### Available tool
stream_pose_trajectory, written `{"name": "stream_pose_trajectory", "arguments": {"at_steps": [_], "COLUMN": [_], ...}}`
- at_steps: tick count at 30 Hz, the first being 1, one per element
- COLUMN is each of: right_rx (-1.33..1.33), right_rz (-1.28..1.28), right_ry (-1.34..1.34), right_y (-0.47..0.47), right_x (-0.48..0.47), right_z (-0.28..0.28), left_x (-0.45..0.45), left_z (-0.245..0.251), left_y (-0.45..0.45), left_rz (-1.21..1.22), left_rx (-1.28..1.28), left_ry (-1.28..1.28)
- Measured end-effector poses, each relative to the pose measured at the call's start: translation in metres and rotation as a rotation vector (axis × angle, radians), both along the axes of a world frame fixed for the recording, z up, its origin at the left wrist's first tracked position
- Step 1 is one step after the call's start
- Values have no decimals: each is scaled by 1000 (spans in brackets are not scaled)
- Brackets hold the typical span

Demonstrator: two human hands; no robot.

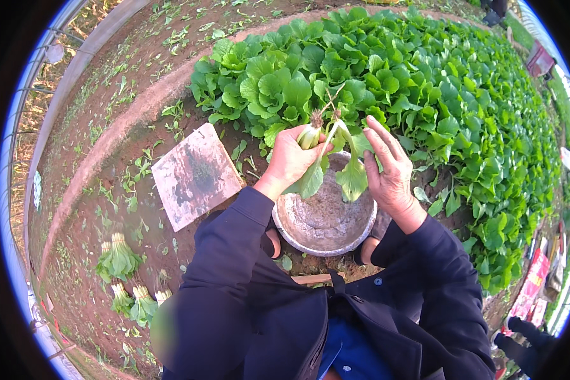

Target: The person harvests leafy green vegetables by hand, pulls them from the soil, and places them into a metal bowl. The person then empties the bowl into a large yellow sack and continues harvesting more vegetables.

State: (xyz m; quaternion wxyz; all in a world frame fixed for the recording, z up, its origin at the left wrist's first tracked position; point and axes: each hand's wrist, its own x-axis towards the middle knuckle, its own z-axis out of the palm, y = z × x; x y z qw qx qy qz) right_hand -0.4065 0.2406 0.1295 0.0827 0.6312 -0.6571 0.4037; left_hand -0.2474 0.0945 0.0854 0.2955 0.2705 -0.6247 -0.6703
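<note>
My left hand (294,156) grips a leafy green plant (309,137) by its pale stem base, roots pointing up and leaves hanging down. Beside it dangles a second, limp plant (350,175) with yellowish-green leaves, its thin root (333,97) uppermost; what holds it is hard to make out. My right hand (387,166) is raised just right of those leaves, fingers extended and nothing seen in them. Below both hands, between my feet, stands a round, worn basin (325,223) with a soil-stained inside. A square, dirt-marked board (197,175) lies on the soil to the left.
A dense bed of leafy greens (456,109) fills the upper right. Tied bundles of greens (118,259) rest on the soil at lower left. A low earth ridge (123,118) curves along the left. Another person's dark-clothed limbs (527,342) show at lower right, near red-and-white packaging (529,285).
</note>
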Motion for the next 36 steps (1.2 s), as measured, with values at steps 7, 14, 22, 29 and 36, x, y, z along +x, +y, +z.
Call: {"name": "stream_pose_trajectory", "arguments": {"at_steps": [7, 14, 22, 29, 36], "right_rx": [227, 291, 435, 599, 353], "right_rz": [-11, 28, 313, 51, 127], "right_ry": [-428, -917, -1030, -72, -399], "right_y": [-6, -9, 6, 1, -14], "right_x": [17, 21, 8, 8, 9], "right_z": [-10, -17, -8, -11, -9], "left_x": [7, 6, 16, 24, 20], "left_z": [4, 16, 8, 5, 3], "left_y": [15, 20, 3, 2, 6], "left_rz": [204, 261, 290, 201, -198], "left_rx": [-739, -1094, -1243, -928, -157], "left_ry": [-256, -147, -114, -207, -139]}}
